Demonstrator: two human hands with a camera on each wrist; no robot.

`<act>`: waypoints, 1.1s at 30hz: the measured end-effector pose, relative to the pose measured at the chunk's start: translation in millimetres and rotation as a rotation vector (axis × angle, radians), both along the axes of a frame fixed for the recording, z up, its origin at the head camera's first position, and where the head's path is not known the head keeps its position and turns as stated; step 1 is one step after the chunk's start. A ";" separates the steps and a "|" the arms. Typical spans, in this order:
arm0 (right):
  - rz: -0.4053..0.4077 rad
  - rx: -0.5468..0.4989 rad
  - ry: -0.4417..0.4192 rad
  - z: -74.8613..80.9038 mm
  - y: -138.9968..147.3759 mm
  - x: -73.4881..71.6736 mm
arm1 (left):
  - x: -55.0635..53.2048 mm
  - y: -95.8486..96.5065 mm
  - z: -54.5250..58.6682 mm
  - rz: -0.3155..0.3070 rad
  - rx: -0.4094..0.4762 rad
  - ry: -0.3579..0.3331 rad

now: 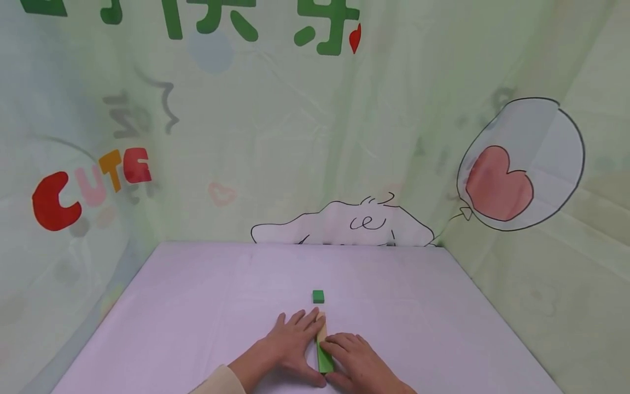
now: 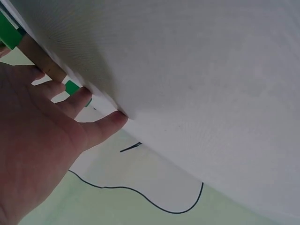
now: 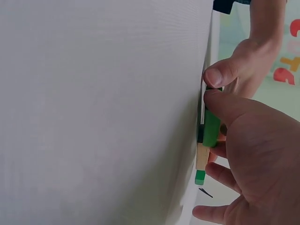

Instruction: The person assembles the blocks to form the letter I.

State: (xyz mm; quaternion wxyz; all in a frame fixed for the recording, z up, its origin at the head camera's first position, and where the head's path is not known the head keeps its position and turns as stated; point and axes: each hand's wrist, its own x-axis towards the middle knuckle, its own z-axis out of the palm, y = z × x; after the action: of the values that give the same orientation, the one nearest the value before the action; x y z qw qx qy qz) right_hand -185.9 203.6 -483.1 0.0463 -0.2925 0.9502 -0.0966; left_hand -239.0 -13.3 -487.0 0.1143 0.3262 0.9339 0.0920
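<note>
A long green block lies lengthwise in front of the person, in line with a pale wooden block at its far end. Beyond them, apart, sits a small green cube. The left hand lies along the left side with fingers spread and straight, a fingertip at the wooden block and the thumb by the green block's near end. From the right, the right hand pinches the green block between thumb and forefinger; its other fingers stretch loosely beside the wooden block.
The blocks rest on a pale lilac-covered table. A printed curtain with letters, a balloon and a cartoon figure hangs behind the far edge and along both sides.
</note>
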 end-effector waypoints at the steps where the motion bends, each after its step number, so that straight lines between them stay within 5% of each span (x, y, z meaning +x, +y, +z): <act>1: 0.004 0.003 0.008 -1.1 0.1 0.2 | 0.4 0.1 -0.3 0.000 0.001 0.001; 14: 0.009 0.066 0.062 -4.4 -0.2 -0.3 | 1.2 1.1 -1.0 -0.002 0.010 0.003; 33: -0.020 0.084 0.023 -1.9 -4.2 -0.3 | 0.3 0.5 -3.2 -0.001 0.003 0.006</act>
State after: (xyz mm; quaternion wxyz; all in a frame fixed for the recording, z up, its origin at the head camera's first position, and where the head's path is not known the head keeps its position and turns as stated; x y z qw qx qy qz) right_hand -186.2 199.4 -484.9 0.0467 -0.2820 0.9568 -0.0539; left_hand -238.7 -12.8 -490.2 0.1111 0.3271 0.9339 0.0923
